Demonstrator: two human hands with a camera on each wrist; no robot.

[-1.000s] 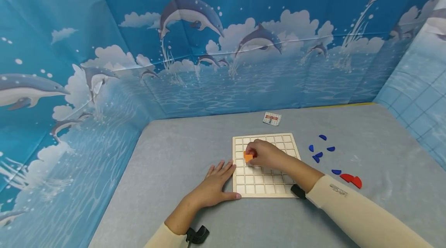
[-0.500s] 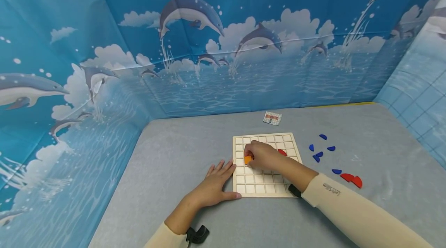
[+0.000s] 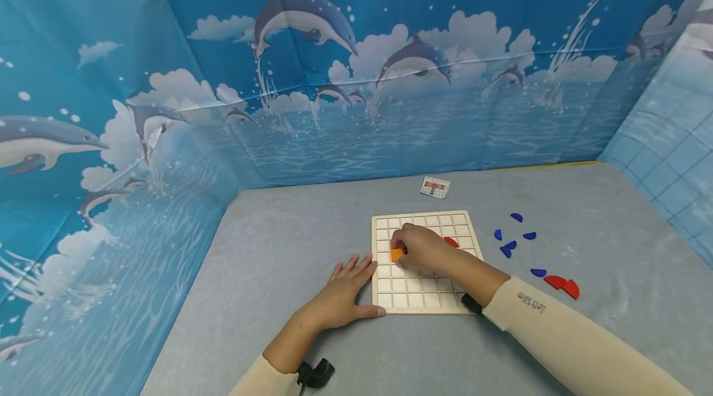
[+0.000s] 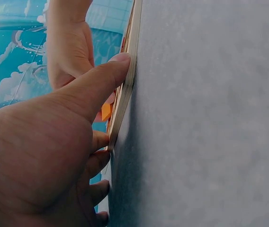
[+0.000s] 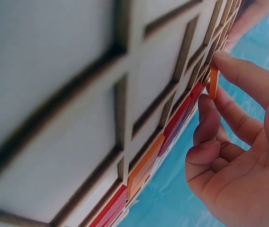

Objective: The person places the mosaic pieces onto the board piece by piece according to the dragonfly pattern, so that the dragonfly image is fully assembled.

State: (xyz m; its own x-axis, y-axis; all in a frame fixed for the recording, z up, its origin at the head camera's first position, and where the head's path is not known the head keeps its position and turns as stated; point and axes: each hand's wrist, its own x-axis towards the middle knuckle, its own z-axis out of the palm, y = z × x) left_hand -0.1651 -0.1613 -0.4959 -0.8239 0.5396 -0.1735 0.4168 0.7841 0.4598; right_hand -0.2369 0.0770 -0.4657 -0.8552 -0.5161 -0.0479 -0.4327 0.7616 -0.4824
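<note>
My right hand (image 3: 426, 250) pinches a flat orange tile (image 5: 213, 82) between thumb and fingertips, close over the left part of the wooden grid board (image 3: 414, 302). The right wrist view shows it tilted against the grid, near a red piece (image 5: 174, 122) set in the board. A second orange piece (image 5: 145, 163) and another red piece (image 5: 111, 208) lie in squares nearer that camera. My left hand (image 3: 341, 302) is spread on the grey table, fingertips at the board's left edge. Its thumb touches the board's near left corner (image 4: 129, 75).
Several blue half-round pieces (image 3: 517, 218) lie scattered right of the board. Two red pieces (image 3: 570, 289) lie by the right forearm. A small printed pattern card (image 3: 435, 187) is behind the board. A dolphin-printed curtain (image 3: 356, 136) closes off the back and sides.
My right hand has shifted slightly left with the orange tile, which now sits lower and flatter over the grid. A red piece on the board has come into view. The left hand stays in place.
</note>
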